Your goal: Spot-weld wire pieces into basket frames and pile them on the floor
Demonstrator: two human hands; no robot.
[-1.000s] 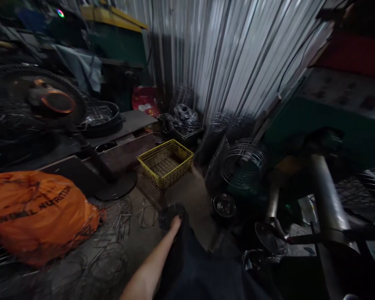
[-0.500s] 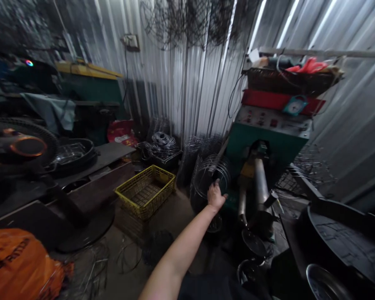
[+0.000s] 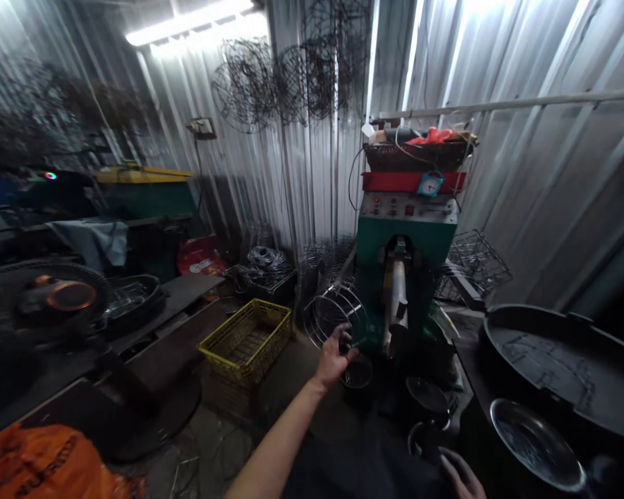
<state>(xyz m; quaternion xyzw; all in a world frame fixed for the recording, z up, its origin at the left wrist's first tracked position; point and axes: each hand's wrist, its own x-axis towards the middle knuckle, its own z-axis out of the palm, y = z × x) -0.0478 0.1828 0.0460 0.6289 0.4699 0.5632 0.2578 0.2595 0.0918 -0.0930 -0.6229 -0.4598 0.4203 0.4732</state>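
Observation:
My left hand (image 3: 334, 357) is stretched forward on a bare arm, and its fingers curl round the lower rim of a round wire cage (image 3: 335, 310). This cage lies on its side on the floor, just left of a green machine (image 3: 406, 239) with a steel tube (image 3: 398, 296) sticking out of its front. A small dark bowl (image 3: 358, 372) sits right beside the hand. My right hand (image 3: 460, 475) shows only at the bottom edge, fingers lying loosely flat by a dark round pan (image 3: 427, 396), holding nothing I can see.
A yellow plastic crate (image 3: 247, 339) stands left of the cage. A floor fan (image 3: 52, 305) and an orange sack (image 3: 41, 464) fill the left. A black tray (image 3: 561, 367) and a metal dish (image 3: 535, 443) sit right. Wire coils (image 3: 263, 263) line the corrugated wall.
My view rose from the floor. My left hand left a dark wire bundle on the ground, reached to the wire cage and closed on its rim. My right hand came into view.

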